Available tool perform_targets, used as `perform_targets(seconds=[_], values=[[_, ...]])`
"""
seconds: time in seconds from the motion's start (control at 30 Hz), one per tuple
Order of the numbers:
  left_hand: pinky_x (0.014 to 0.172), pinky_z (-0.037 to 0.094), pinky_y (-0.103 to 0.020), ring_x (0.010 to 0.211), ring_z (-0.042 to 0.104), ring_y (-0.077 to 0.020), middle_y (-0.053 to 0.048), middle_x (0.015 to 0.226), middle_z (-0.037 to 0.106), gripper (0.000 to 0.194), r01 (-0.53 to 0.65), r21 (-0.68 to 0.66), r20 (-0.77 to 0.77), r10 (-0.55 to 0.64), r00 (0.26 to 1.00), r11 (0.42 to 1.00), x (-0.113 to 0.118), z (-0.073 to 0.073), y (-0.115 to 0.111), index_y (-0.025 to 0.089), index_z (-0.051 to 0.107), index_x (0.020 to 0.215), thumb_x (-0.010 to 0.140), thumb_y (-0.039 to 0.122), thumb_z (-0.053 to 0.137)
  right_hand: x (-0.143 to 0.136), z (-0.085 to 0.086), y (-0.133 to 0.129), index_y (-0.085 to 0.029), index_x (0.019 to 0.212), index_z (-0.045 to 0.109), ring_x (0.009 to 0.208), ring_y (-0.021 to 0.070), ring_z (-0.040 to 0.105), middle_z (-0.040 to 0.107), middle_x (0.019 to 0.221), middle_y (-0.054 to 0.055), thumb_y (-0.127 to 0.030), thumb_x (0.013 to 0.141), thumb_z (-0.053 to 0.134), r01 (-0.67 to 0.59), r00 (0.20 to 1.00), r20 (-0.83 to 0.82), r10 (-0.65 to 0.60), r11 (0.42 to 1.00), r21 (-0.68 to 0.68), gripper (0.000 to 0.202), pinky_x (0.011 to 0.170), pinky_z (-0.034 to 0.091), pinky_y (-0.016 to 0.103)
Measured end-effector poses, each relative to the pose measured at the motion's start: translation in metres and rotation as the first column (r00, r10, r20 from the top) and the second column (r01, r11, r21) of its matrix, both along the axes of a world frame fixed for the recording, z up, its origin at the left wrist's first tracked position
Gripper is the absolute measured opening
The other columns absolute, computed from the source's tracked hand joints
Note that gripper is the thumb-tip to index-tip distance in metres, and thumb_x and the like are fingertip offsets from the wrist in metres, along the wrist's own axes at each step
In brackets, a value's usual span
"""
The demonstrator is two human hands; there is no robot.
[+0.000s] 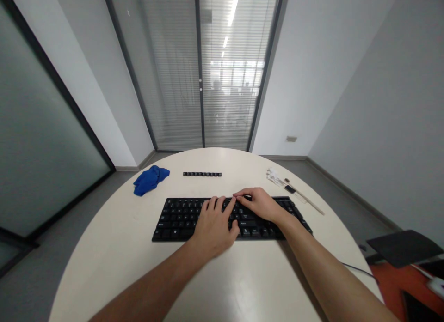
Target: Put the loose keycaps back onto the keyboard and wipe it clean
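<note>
A black keyboard (176, 218) lies across the pale round table. My left hand (215, 227) rests on its middle with the fingers spread, and the index fingertip reaches the top edge. Beside it, my right hand (258, 203) has thumb and index finger brought close together at the keyboard's top row, near my left index fingertip. Whatever may be between those two fingers is too small to make out. Behind the keyboard is a straight row of small black keycaps (202, 174).
A crumpled blue cloth (151, 179) lies at the table's back left. White cotton swabs (274, 175), a small black piece (290, 189) and a thin stick (312, 204) are at the back right. A cable (359, 270) runs off the table (114, 257) near a red seat (395, 285).
</note>
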State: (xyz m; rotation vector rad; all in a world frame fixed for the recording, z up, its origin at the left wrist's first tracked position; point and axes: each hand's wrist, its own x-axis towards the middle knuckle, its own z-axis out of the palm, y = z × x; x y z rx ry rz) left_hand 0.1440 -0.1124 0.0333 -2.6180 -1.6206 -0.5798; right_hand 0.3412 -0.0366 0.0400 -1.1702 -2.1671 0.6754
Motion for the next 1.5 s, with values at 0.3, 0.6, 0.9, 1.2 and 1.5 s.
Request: perform_targets(seconds=[0.3,0.6,0.9,1.2,1.5], values=[[0.107,0.038,-0.05,0.125,0.048,-0.0323,-0.011,0.14,0.055,0.055,0.018,-0.022,-0.009,-0.018,1.0,1.0,-0.002,0.007,0.002,0.024,0.048,0.146,0.093,0.038,0.05,0.002,0.003,-0.001,-0.024,0.1,0.077,0.098,0.0239,0.072,0.079,0.103,0.002,-0.031,0.093,0.062,0.012,0.999,0.035,-0.012,1.0,0.018,0.019,0.091,0.052,0.035],[0.116,0.03,-0.054,0.135,0.043,-0.033,-0.012,0.144,0.053,0.054,0.017,-0.009,-0.019,-0.017,1.0,1.0,-0.004,0.003,0.003,0.025,0.048,0.146,0.094,0.041,0.05,0.001,0.002,0.001,-0.023,0.096,0.078,0.093,0.0228,0.072,0.079,0.097,0.002,-0.028,0.091,0.062,0.021,0.995,0.092,-0.023,1.0,0.023,0.017,0.087,0.051,0.033],[0.116,0.03,-0.055,0.137,0.042,-0.0336,-0.012,0.147,0.051,0.056,0.01,0.005,-0.04,-0.01,0.999,1.0,-0.003,-0.002,0.003,0.023,0.044,0.149,0.096,0.042,0.046,-0.004,0.002,-0.005,-0.023,0.099,0.075,0.093,0.0219,0.071,0.078,0.099,0.003,-0.028,0.094,0.058,0.051,0.991,0.118,-0.06,0.996,0.076,0.019,0.086,0.05,0.032],[0.119,0.025,-0.054,0.143,0.037,-0.0348,-0.016,0.155,0.043,0.064,-0.013,-0.02,-0.052,0.012,0.999,1.0,-0.002,-0.007,0.004,0.012,0.042,0.149,0.096,0.047,0.044,-0.009,0.001,-0.011,-0.021,0.1,0.068,0.094,0.0222,0.068,0.074,0.1,0.006,-0.027,0.097,0.053,0.061,0.981,0.178,-0.08,0.992,0.109,0.016,0.085,0.049,0.033],[0.121,0.023,-0.051,0.146,0.034,-0.0322,-0.014,0.158,0.04,0.064,-0.004,-0.105,-0.066,-0.003,0.998,0.994,-0.004,0.001,0.005,0.012,0.038,0.152,0.099,0.048,0.039,-0.007,-0.002,-0.01,-0.02,0.103,0.065,0.094,0.0217,0.068,0.073,0.102,0.008,-0.025,0.097,0.054,0.052,0.977,0.198,-0.075,0.991,0.121,0.014,0.083,0.048,0.032]])
